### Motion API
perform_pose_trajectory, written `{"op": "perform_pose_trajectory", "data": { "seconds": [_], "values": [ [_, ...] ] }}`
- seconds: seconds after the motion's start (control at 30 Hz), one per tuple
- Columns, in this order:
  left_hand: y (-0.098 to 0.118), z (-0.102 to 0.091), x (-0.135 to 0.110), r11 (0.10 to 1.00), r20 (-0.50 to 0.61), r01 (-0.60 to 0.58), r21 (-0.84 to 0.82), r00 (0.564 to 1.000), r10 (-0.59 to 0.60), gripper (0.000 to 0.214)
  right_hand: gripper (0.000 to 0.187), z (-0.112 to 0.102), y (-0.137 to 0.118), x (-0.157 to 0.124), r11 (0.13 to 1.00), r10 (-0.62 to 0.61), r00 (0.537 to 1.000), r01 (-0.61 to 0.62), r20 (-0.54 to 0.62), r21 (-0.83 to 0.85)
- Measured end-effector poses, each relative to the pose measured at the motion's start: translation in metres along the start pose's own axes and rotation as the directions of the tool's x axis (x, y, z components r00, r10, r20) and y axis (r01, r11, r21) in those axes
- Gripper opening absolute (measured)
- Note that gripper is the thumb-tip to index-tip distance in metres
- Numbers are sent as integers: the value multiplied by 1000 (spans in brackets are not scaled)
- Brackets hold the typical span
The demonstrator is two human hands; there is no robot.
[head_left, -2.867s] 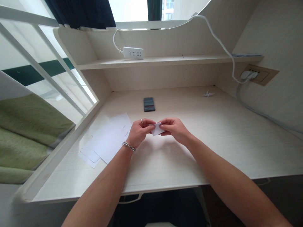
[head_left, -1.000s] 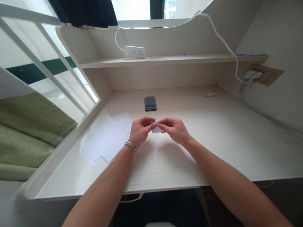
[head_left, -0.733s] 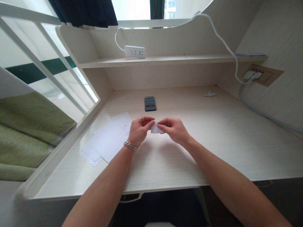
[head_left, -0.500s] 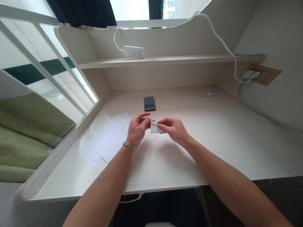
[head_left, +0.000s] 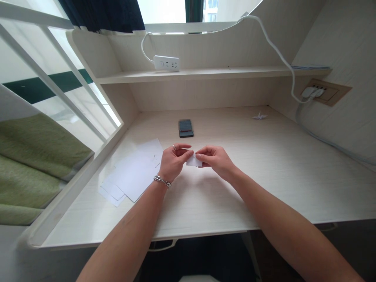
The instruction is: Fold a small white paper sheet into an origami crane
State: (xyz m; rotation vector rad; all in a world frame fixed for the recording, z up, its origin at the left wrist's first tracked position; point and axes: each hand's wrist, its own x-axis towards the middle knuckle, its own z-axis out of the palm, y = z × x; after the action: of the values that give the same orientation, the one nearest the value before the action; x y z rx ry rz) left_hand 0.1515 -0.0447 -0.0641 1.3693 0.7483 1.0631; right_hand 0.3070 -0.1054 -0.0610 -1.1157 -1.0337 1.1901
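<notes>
Your left hand [head_left: 172,162] and right hand [head_left: 216,159] meet over the middle of the table [head_left: 264,180], both pinched on one small folded white paper [head_left: 194,160]; left thumb and forefinger grip its left edge, right fingertips grip its right edge and top. The paper sits between the two hands, held a little above the table surface; whether its lower corner touches the wood, you cannot tell. A ring shows on a left finger, and a chain bracelet [head_left: 162,181] circles your left wrist. Just left of that hand, loose white sheets [head_left: 132,174] lie fanned and overlapping on the table, near its left edge. Beyond the hands, toward the back panel, a dark phone [head_left: 186,129] lies flat, well apart from the paper. Far back right, a small white paper crane [head_left: 259,116] stands on the table near the corner. On the shelf [head_left: 223,73] above, a white power strip [head_left: 166,63] rests, its cable running up. A second white cable goes to the wall socket [head_left: 321,92] at right
</notes>
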Motion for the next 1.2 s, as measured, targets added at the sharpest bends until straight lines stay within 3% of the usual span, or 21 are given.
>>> {"op": "perform_pose_trajectory", "data": {
  "seconds": [0.37, 0.63, 0.87, 1.2],
  "values": [
    [4, 3, -1, 997, -25, 65, -35, 998, -65, 34, 27, 1, 2, 1, 999, 14, 1000, -14, -7, 29],
    [5, 4, 0, 980, -38, 131, -152, 990, -139, 30, 23, 0, 2, 1, 999, -25, 998, 23, -53, -38],
    [-2, 1, 0, 997, 14, 65, -33, 998, -65, 44, 20, -1, 9, 3, 989, -86, 996, 83, -20, -119],
    [1, 1, -1, 995, -20, 92, 38, 996, -91, 41, 29, -8, 13, 5, 943, -25, 997, 47, 71, -328]
  ]
}}
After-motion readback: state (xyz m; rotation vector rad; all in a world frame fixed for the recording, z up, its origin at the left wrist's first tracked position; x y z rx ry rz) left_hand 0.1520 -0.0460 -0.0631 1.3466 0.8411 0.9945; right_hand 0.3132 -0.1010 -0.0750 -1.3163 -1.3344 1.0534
